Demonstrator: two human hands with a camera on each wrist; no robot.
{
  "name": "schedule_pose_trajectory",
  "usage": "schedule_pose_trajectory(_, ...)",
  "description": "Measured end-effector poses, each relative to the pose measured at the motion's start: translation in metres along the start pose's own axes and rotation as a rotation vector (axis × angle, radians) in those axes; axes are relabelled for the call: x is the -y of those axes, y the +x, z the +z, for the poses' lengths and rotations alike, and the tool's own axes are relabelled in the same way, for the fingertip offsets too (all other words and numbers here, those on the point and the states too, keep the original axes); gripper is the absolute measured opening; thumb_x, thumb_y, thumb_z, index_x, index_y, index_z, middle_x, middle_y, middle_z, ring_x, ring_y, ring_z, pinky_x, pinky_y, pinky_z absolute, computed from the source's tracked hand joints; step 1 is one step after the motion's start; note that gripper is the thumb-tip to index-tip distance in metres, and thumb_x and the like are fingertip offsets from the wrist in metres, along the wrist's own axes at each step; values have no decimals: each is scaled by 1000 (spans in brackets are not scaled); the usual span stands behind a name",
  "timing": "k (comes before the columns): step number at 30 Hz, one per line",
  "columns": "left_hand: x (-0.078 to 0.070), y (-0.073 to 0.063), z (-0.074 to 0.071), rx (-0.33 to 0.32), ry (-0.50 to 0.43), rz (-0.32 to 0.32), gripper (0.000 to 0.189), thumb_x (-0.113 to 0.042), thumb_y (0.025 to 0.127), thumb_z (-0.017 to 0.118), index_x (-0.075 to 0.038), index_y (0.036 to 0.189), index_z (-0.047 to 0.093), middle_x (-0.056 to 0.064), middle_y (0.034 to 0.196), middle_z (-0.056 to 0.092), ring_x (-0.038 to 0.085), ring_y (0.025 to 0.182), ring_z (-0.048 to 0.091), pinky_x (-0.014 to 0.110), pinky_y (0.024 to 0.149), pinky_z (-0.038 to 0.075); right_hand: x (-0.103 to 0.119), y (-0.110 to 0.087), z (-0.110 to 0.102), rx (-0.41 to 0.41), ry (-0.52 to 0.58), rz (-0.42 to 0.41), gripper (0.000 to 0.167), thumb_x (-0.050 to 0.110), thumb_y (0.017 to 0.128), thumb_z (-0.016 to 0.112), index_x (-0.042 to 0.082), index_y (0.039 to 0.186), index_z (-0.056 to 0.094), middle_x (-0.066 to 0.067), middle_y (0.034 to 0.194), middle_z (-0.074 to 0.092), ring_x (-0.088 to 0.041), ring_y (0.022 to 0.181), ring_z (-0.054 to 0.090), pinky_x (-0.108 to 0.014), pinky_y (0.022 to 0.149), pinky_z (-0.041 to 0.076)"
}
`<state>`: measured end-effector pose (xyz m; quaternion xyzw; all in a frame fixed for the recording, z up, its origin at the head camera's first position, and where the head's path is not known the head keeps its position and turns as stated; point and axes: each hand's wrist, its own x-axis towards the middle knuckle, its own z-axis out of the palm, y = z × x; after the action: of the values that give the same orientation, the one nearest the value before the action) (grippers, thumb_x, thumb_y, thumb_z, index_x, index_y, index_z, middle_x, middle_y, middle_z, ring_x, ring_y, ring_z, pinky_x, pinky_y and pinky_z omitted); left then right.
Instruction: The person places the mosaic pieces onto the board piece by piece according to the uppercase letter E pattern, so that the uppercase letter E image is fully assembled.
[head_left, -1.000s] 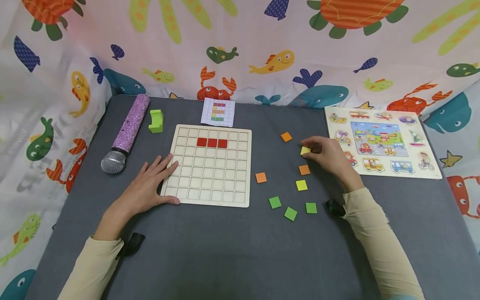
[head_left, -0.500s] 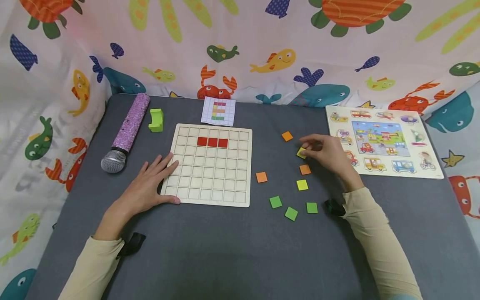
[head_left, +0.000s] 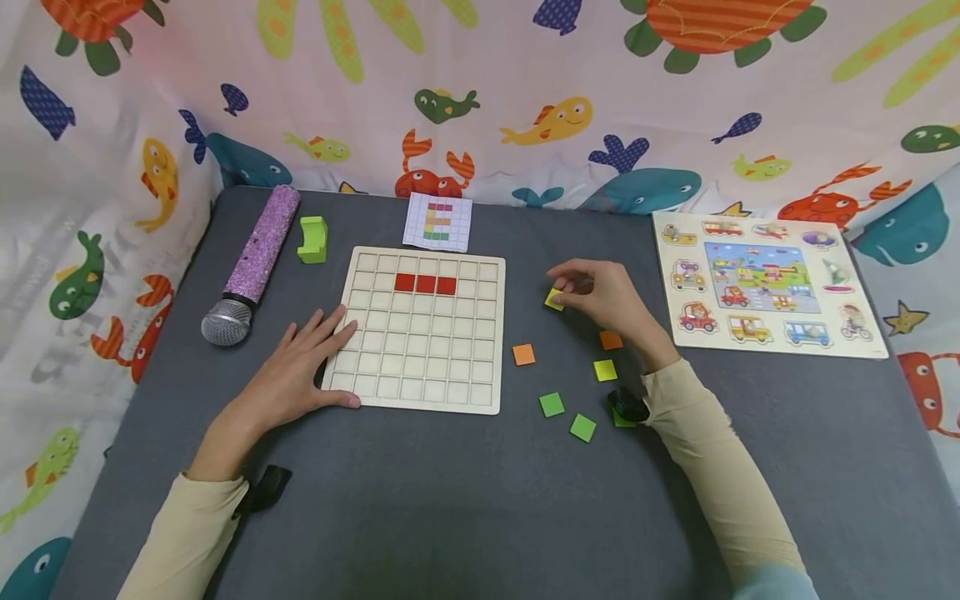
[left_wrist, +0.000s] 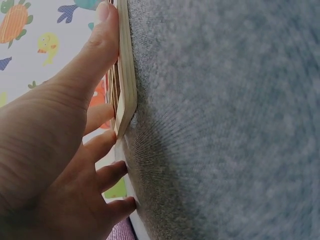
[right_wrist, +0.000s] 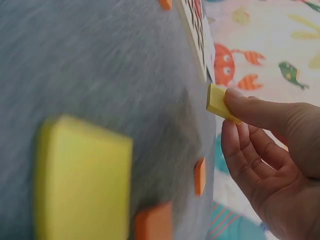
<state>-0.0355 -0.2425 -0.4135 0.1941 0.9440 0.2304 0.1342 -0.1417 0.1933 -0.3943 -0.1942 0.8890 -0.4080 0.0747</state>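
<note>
My right hand (head_left: 600, 300) pinches a yellow square tile (right_wrist: 220, 104) between thumb and fingertips, above the table to the right of the wooden grid board (head_left: 420, 367). Three red tiles (head_left: 425, 285) lie side by side in a row near the board's far edge. Spread over the board's left edge, my left hand (head_left: 292, 375) rests with its fingers extended and its thumb at the near left corner. In the left wrist view the thumb lies along the board's edge (left_wrist: 127, 75).
Loose orange (head_left: 523, 355), yellow (head_left: 604, 370) and green tiles (head_left: 551, 405) lie right of the board. Behind it is a pattern card (head_left: 437, 222). A glittery microphone (head_left: 258, 250) and a green block (head_left: 312, 241) stand left; a picture puzzle (head_left: 772, 283) lies far right.
My right hand has lifted the yellow tile from beside the puzzle and carried it left toward the grid board. The left hand stays in place on the board.
</note>
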Motion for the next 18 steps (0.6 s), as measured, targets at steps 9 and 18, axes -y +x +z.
schedule_pose_trajectory(9,-3,2,-4,25,17,-15,107,-48,71,84,-7,154,31,15,163,16,44,147,9,64,115,6,30,26,17,43,-4,-43,29,5,85,76,2,113,70,-7,90,66,-17,82,59,-36,80,55)
schedule_pose_trajectory(18,-4,1,-3,23,17,-8,106,-50,71,83,-7,154,31,15,163,16,45,147,10,65,114,8,61,55,54,132,55,-132,29,4,84,77,-1,112,71,-8,89,66,-18,83,60,-32,77,54)
